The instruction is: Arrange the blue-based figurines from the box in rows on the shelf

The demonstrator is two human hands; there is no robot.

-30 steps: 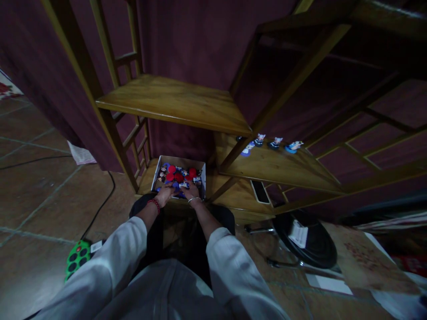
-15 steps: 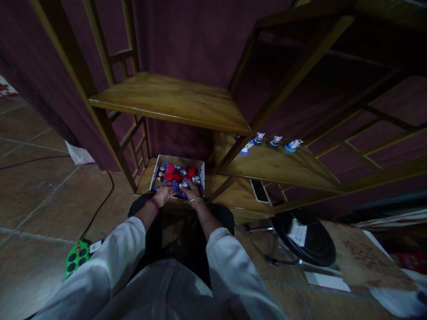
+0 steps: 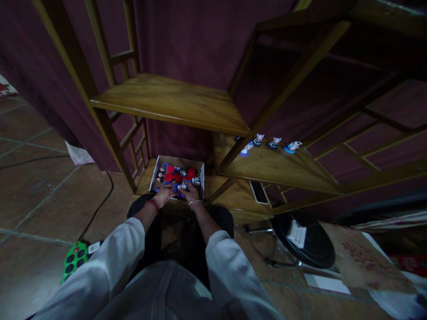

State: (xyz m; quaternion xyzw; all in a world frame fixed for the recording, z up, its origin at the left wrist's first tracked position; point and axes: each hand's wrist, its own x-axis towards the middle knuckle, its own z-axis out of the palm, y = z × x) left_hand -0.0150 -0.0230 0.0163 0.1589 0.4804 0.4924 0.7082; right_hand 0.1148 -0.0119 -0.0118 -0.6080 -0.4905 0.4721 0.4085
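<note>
Pointing inward over box [image 3: 202, 175]: left hand [image 3: 164, 194]; right hand [image 3: 191, 194].

"What's on the floor at the left?"

"A green device [image 3: 75, 259] with round black spots and one red one. A black cable [image 3: 102, 209] runs from it across the brown tiles [image 3: 36, 209]."

"And farther back?"

"A pale sheet of paper [image 3: 78, 153], at the foot of the dark purple curtain [image 3: 196, 44]."

"What about the right side?"

"A round black stool [image 3: 313, 251] with shiny metal legs, and white papers [image 3: 296, 233] on its seat. Just beside it is a brown panel [image 3: 367, 253] with a reddish pattern."

"Anything else?"

"A dark-faced phone [image 3: 259, 192] with a pale rim, lying above the stool in view."
</note>
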